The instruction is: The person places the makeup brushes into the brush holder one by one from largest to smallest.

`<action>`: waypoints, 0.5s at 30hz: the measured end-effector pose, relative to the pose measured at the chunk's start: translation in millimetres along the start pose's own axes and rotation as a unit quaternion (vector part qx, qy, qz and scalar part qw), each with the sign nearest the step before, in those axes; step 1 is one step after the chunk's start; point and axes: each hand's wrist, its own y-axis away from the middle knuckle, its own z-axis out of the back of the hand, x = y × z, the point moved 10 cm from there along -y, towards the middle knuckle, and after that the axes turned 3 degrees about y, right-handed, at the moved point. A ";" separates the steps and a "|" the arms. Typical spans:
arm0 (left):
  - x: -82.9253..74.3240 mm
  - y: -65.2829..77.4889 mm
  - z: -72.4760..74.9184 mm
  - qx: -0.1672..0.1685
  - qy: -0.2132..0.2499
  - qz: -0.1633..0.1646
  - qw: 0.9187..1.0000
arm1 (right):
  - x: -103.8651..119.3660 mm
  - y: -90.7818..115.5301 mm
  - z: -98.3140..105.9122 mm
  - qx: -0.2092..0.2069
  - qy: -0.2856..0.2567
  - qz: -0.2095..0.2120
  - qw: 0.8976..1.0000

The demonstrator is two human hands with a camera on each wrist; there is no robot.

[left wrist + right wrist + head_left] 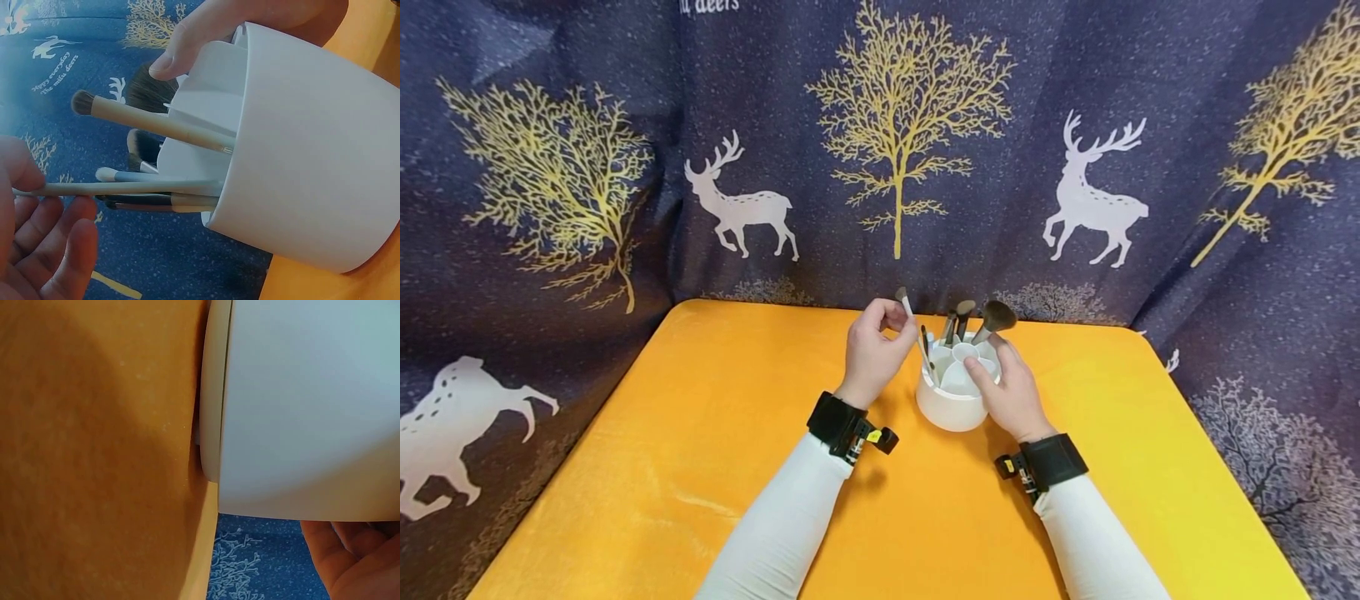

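A white round brush holder (951, 410) with petal-like compartments stands on the table. My left hand (880, 346) pinches a slim makeup brush (137, 187) between thumb and fingers at the holder's left side. Its lower end reaches in past the rim, and its small dark bristles point up. My right hand (1017, 390) grips the holder's right side, thumb over the top edge. Other makeup brushes stand in the compartments: a large fluffy brush (997, 317) by the right fingers, a mid-sized brush (964, 310) at the back, and a short-bristled brush (156, 125) near the left hand.
An orange cloth covers the table (715, 433). Behind it hangs a dark blue curtain (1000, 192) printed with white deer and yellow trees, close to the table's far edge. Both wrists wear black straps with small cameras.
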 end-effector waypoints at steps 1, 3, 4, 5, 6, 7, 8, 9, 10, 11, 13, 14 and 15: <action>-0.4 0.3 -0.7 0.003 -0.005 -0.001 1.000 | -0.8 -0.2 -0.5 0.000 0.000 -0.001 1.000; -1.2 0.8 -2.3 0.010 -0.016 -0.006 1.000 | -0.8 -0.3 -0.8 0.001 -0.001 -0.001 1.000; -1.7 0.9 -3.3 0.015 -0.022 -0.008 1.000 | -0.6 -0.2 -0.8 0.001 -0.001 -0.001 1.000; -2.1 1.0 -4.5 0.019 -0.028 -0.011 0.999 | -0.6 -0.3 -0.8 0.001 -0.002 -0.001 1.000; -2.3 1.1 -5.9 0.024 -0.034 -0.014 0.999 | -0.6 -0.3 -0.9 0.001 -0.002 -0.001 1.000; -3.4 1.4 -7.1 0.030 -0.038 -0.018 0.999 | 0.0 -0.1 -0.7 0.000 -0.003 0.000 1.000; -3.9 1.6 -8.4 0.035 -0.043 -0.021 0.998 | 0.6 0.1 -0.5 0.001 -0.003 0.001 1.000; -4.5 1.8 -9.7 0.040 -0.046 -0.024 0.998 | 0.2 -0.2 -0.5 0.000 -0.004 0.000 1.000; -5.0 1.9 -11.1 0.044 -0.049 -0.028 0.997 | 0.2 -0.1 -0.4 -0.001 -0.004 0.001 1.000; -5.4 2.1 -12.3 0.048 -0.051 -0.032 0.997 | 0.2 0.0 -0.3 -0.001 -0.003 0.001 1.000; -6.8 2.7 -14.0 0.054 -0.052 -0.039 0.996 | -0.1 -0.2 -0.3 -0.001 -0.003 0.000 1.000; -6.8 2.8 -14.8 0.056 -0.053 -0.041 0.996 | -0.4 -0.5 -0.4 -0.002 -0.003 0.000 1.000; -7.4 3.2 -15.5 0.059 -0.053 -0.043 0.996 | -0.6 -0.5 -0.4 -0.002 -0.002 0.000 1.000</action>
